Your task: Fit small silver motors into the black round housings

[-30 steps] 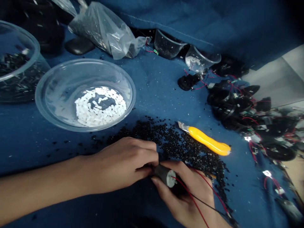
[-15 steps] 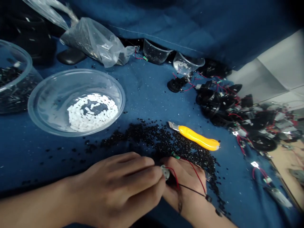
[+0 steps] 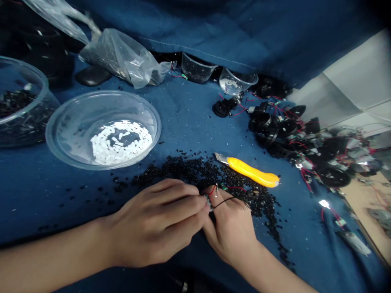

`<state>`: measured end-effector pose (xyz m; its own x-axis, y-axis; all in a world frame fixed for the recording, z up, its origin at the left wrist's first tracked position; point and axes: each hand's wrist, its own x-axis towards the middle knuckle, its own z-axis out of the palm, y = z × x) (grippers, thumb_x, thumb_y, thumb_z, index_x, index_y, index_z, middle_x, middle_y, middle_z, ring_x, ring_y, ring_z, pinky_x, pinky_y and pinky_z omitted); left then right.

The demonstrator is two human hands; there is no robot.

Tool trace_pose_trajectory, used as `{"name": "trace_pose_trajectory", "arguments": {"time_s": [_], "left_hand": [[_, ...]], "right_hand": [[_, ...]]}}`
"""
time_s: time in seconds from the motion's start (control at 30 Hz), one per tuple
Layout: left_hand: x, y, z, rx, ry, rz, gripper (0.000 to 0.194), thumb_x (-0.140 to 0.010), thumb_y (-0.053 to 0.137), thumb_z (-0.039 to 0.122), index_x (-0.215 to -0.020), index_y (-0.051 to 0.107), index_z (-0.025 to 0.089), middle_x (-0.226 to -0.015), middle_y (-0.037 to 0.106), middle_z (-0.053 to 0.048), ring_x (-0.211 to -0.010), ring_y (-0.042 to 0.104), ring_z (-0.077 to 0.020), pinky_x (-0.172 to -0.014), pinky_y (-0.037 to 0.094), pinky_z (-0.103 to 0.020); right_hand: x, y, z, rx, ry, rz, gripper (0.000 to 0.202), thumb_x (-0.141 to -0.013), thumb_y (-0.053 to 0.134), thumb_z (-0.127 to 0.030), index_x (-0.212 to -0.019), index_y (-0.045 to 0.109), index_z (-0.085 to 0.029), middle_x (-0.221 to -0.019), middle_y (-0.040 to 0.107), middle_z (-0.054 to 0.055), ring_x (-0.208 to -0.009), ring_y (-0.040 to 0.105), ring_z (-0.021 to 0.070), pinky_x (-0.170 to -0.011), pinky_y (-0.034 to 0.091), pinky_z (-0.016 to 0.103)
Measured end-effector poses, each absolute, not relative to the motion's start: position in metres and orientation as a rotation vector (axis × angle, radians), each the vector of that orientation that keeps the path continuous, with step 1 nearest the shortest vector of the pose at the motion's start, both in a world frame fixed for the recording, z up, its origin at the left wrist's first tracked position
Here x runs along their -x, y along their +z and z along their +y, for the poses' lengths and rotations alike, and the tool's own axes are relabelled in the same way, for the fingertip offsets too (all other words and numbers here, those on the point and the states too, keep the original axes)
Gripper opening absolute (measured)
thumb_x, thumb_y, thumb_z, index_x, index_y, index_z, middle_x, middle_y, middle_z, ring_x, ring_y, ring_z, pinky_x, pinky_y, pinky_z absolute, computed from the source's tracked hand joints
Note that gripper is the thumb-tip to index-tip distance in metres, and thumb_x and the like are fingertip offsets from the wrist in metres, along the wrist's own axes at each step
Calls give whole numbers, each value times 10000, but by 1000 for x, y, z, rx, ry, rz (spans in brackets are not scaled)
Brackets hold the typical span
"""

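My left hand is closed, thumb and fingers pinching a small grey wired part. Against it, my right hand is closed too, gripping the same part from the right; the fingers hide most of it. A red wire and a black wire run from the part over the back of my right hand, with a little green board near the knuckles. Just beyond the hands lies a spread of tiny black pieces. A yellow utility knife rests at its edge, blade bared and pointing left.
A clear bowl of small white pieces stands left, beside a clear tub of dark parts. Behind them lie a tied plastic bag and two clear cups. Black wired assemblies are heaped on the right over blue cloth.
Both hands have risen slightly in view, still together on the part. The wires have shifted, and the red one now loops up beside the right thumb.
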<state>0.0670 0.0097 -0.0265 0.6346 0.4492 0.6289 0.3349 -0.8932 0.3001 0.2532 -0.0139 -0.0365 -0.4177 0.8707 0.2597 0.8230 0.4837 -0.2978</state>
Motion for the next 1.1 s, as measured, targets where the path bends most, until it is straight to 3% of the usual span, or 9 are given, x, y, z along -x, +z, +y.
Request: {"name": "trace_pose_trajectory", "arguments": {"time_s": [0.23,0.57,0.73,0.87,1.0,1.1], "left_hand": [[-66,-37,7,-2654,1126,643,185,-810,594,44,-984,647,76,-932,707,-82,-918,629,-196,-879,548,-336],[-67,-35,6,-2725,965,736,103,-841,554,101,-904,599,169,-870,679,-49,-920,651,-201,-872,553,-359],[-66,-34,5,-2716,874,784,130,-881,492,122,-876,592,205,-900,662,-33,-948,649,-210,-893,535,-388],[-68,-38,8,-2668,1005,745,235,-894,439,41,-772,605,153,-887,669,-77,-925,655,-211,-872,535,-362],[-66,-41,11,-2777,1090,663,210,-890,422,24,-891,607,123,-894,677,-89,-898,644,-208,-886,528,-370],[-63,-36,12,-2734,1100,672,247,-890,393,20,-1041,572,100,-980,673,-114,-956,630,-214,-920,504,-406]], "right_hand": [[-250,-39,-13,1410,65,-2357,422,-1007,320,-389,-766,558,-136,-581,583,42,-497,585,178,-444,371,277],[-250,-40,-17,1488,65,-2351,433,-998,302,-432,-942,596,-120,-566,588,44,-465,543,174,-434,271,279],[-250,-39,-15,1469,116,-2364,383,-983,341,-434,-886,578,-149,-556,562,37,-457,531,171,-449,240,273],[-250,-40,-14,1526,117,-2379,382,-960,355,-452,-814,552,-159,-531,531,31,-420,486,161,-452,221,274],[-247,-36,-12,1669,452,-2206,311,-886,463,-454,-845,554,-160,-552,512,15,-468,463,161,-498,232,278],[-248,-28,-9,1600,650,-2131,253,-918,476,-378,-770,525,-179,-557,485,-22,-498,458,134,-519,296,261]]}}
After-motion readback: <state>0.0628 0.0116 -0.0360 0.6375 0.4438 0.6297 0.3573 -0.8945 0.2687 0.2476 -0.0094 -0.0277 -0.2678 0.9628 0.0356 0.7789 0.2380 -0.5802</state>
